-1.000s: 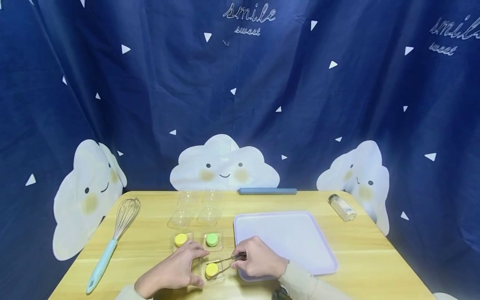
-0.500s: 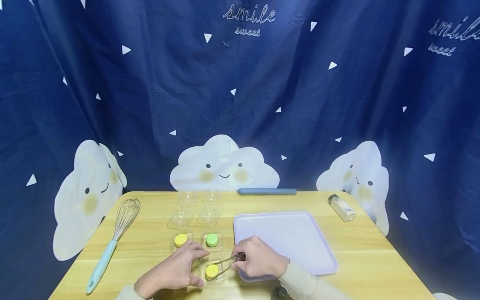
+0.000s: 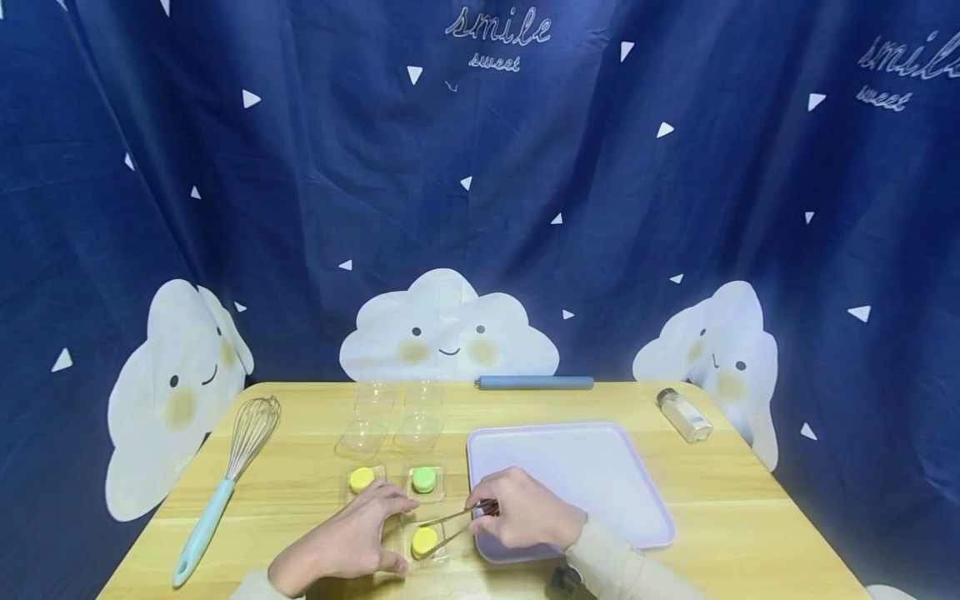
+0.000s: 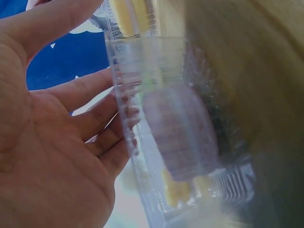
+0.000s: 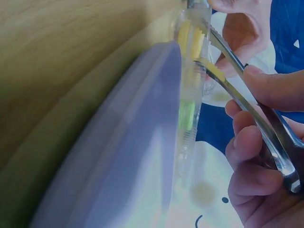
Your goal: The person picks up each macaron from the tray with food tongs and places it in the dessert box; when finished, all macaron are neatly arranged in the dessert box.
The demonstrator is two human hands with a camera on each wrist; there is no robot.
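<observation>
A clear plastic macaron box (image 3: 420,504) lies opened out on the table, its domed lid (image 3: 417,429) towards the back. In its cups sit a yellow macaron (image 3: 424,542) at the front right, another yellow macaron (image 3: 362,479) and a green macaron (image 3: 423,479). A pinkish macaron (image 4: 180,130) shows in the left wrist view; from the head, my left hand covers it. My left hand (image 3: 352,533) rests beside the box, fingers relaxed at its edge. My right hand (image 3: 521,512) holds metal tongs (image 3: 453,529), their arms apart around the front yellow macaron.
Right of the box lies a lilac tray (image 3: 570,467), partly beneath my right hand. A whisk (image 3: 225,492) with a light-blue handle is at the left. A blue rod (image 3: 534,382) lies along the back edge, and a clear shaker (image 3: 685,417) with a dark cap at the back right.
My right hand and the tongs have shifted slightly to the right. The front yellow macaron stays in its cup, and my left hand holds its place.
</observation>
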